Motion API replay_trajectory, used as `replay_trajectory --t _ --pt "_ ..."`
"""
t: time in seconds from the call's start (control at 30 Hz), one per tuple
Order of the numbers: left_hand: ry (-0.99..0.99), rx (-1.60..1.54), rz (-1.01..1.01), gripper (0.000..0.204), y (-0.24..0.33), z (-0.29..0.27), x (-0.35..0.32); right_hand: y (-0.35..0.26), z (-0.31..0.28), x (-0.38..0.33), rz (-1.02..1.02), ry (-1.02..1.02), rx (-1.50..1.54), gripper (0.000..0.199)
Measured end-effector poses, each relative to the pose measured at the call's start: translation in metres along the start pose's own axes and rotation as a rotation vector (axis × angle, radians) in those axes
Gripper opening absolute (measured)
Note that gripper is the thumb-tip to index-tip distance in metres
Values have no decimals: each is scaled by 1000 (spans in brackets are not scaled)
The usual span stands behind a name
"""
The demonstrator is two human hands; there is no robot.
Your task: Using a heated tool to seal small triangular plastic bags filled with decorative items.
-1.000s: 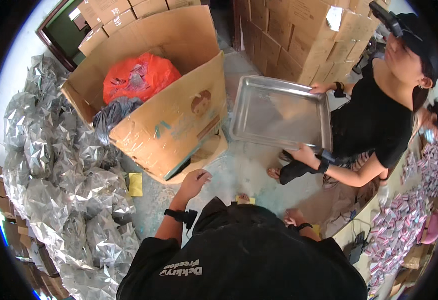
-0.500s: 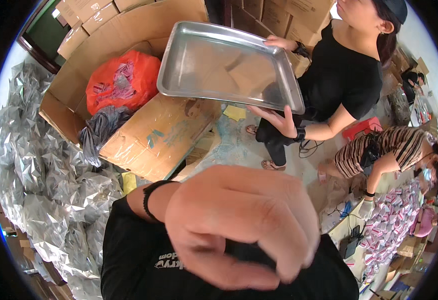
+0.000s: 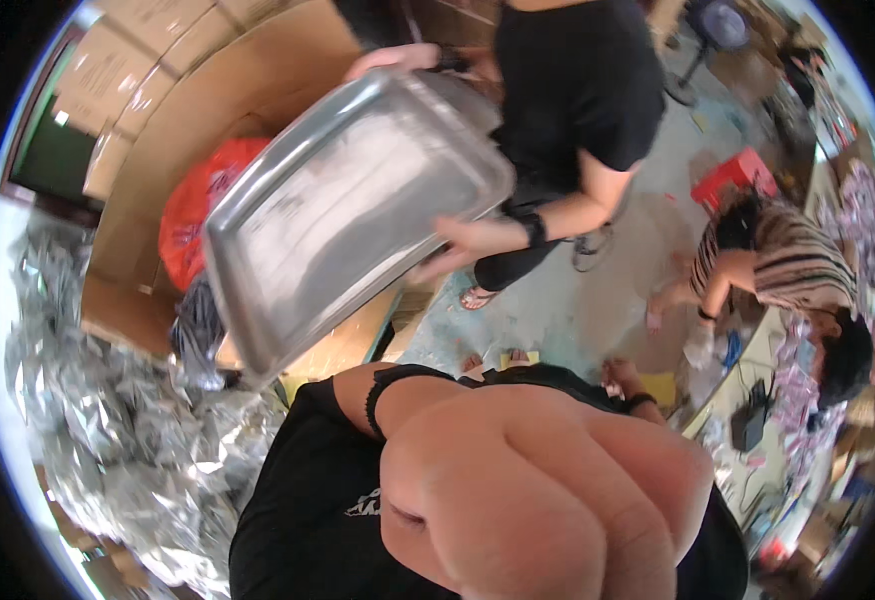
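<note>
Very close and large at the lower middle is my left hand (image 3: 548,500), back up, a black beaded band on its wrist. Its fingers lie bent and side by side, their tips cut off by the lower edge, so nothing in them can be seen. Beyond it, low beside my body, hangs my right hand (image 3: 619,378), small and blurred, with a dark wristband. Across from me a person in black holds a shallow metal tray (image 3: 308,220) tilted, one hand (image 3: 398,58) on its far rim and the other (image 3: 473,240) on its near side. Neither of my hands touches it.
A big open carton (image 3: 123,245) at the left holds a red plastic bag (image 3: 183,225) and a dark bag (image 3: 198,325). Crumpled silver sheeting (image 3: 128,450) heaps beside it. At the right, a person in a striped top (image 3: 803,260) bends over a table with pink-and-white packets.
The tray and its holder have moved left, and the tray has turned steeper. My left hand has come lower and nearer, its fingers now pointing down. My right hand has come into view.
</note>
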State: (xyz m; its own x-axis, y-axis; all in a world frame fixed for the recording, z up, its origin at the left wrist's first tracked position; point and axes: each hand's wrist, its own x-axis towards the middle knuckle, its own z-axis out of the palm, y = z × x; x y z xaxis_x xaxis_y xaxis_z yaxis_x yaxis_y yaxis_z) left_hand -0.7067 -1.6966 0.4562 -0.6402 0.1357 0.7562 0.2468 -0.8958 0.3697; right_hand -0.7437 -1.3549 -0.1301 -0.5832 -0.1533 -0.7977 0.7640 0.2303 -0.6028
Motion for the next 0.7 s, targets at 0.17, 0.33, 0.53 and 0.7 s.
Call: replay_trajectory --t 0.17,0.33,0.53,0.7 --pt "119 -107 326 21 -62 10 9 -39 -12 -37 5 72 -54 22" --pt "190 -121 184 26 -114 8 35 26 -79 7 -18 84 -620 27" --pt "111 -85 272 26 -221 -7 93 27 -164 32 -16 66 -860 43" --pt "142 -117 159 24 -266 -4 115 -10 -227 61 129 56 -623 34"
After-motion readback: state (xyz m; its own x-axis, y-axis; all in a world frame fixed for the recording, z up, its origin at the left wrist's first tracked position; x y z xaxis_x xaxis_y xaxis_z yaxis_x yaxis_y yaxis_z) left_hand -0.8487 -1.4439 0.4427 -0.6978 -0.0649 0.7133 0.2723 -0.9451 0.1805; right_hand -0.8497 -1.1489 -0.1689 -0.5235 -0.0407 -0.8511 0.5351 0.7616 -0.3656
